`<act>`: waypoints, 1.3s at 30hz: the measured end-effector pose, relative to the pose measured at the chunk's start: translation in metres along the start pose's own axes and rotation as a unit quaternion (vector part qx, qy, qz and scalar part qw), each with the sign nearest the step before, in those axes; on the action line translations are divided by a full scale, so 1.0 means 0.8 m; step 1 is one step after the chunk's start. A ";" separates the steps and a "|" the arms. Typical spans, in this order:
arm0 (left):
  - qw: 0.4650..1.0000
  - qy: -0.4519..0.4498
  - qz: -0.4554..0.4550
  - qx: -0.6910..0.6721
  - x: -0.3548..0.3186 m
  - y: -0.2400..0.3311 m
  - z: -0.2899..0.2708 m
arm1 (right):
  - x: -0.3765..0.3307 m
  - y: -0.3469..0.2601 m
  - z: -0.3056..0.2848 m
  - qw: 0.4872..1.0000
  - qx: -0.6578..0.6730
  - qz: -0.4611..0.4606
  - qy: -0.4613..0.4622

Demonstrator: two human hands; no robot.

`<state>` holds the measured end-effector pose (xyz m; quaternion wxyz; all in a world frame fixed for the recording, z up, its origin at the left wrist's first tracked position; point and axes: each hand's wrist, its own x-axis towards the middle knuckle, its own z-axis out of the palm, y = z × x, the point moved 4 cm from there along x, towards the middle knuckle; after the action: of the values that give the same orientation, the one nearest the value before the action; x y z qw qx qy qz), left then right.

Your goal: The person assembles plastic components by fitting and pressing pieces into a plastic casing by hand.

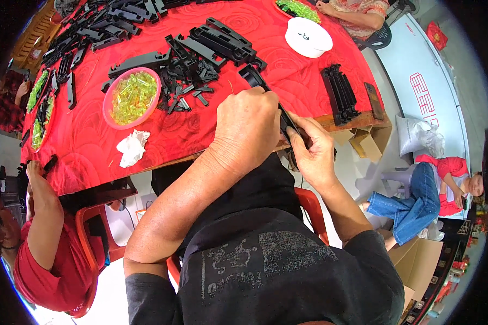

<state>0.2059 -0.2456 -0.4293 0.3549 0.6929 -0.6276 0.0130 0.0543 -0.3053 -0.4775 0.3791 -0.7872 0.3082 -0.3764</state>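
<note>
Black cloth of the person's shirt [265, 265] fills the bottom of the head view, with both bare forearms reaching up from it toward the edge of a table covered in a red cloth [287, 81]. Over that edge the left hand [248, 130] is curled down, fingers closed over a long black plastic part [265, 95], whose far end sticks out past the knuckles onto the cloth. At the near end the right hand [314, 151] is clamped round the same part, thumb lying along it, so the piece runs slantwise between the two fists, half over the table's rim.

Just left of the hands sits a pink bowl [131, 97] full of small yellow-green translucent pieces, and a crumpled white tissue [131, 147] lies nearer the edge. A loose heap of small black parts [190, 81] lies between the bowl and the held part. To the right a neat row of black parts [340, 93] stands near the corner, and a white dish [308, 37] lies farther back. At the lower left, someone in a red top [49, 271] sits on a red chair.
</note>
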 end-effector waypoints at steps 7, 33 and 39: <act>0.996 0.047 -0.047 -0.062 -0.006 -0.012 0.003 | 0.005 -0.016 0.000 0.995 -0.081 -0.064 -0.004; 0.854 0.074 -0.333 -0.392 -0.043 -0.005 0.095 | 0.005 -0.021 0.010 0.985 -0.114 -0.120 0.040; 0.850 0.115 -0.321 -0.401 -0.044 -0.003 0.114 | 0.003 -0.025 0.011 0.984 -0.121 -0.119 0.057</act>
<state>0.1621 -0.2620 -0.5149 0.6557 0.6469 -0.2754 -0.2753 0.0672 -0.2936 -0.4642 0.2160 -0.8355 0.2765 -0.4229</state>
